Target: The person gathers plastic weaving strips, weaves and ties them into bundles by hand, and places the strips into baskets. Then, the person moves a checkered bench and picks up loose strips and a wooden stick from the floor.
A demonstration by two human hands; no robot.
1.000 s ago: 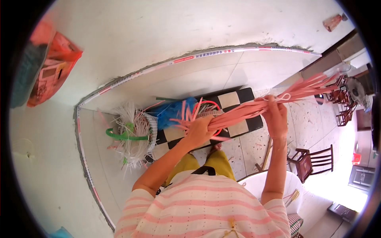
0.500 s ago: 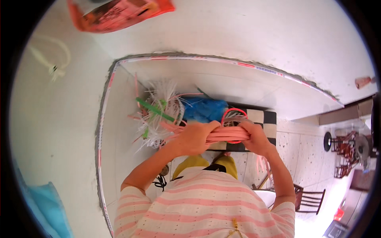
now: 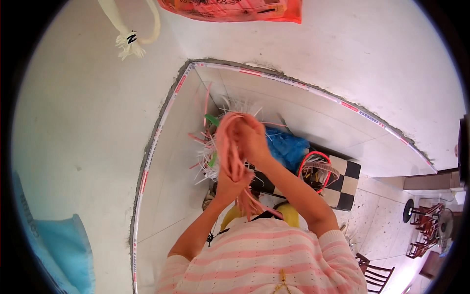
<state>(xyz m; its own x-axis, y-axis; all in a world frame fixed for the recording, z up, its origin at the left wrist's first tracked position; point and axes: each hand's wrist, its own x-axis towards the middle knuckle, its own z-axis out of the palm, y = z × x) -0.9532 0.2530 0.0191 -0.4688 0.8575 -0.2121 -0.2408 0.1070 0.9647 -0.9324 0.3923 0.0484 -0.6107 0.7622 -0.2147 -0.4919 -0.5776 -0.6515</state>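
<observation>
A bundle of long, flat pink strips (image 3: pixel 226 134) is bent into a loop in front of my body. My left hand (image 3: pixel 231 186) wraps round its lower part, and loose strip ends hang below it toward my lap. Higher up, my right hand (image 3: pixel 254 142) closes on the top of the loop. Behind the bundle, partly hidden by it, lies a tangled pile of white strips (image 3: pixel 208 169) with a few pink ones and a green piece (image 3: pixel 212 119).
A black-and-white checked bench (image 3: pixel 345 183) stands against the wall. On it are a blue plastic bag (image 3: pixel 286 147) and a basket with a red rim (image 3: pixel 313 156). A dark wooden chair (image 3: pixel 377 274) and a fan (image 3: pixel 444 224) are at the right. A red bag (image 3: pixel 235 11) hangs above.
The pink strips, held stretched between both hands earlier, are now folded into a loop. My right hand has moved left and up; my left hand is lower. The view has shifted.
</observation>
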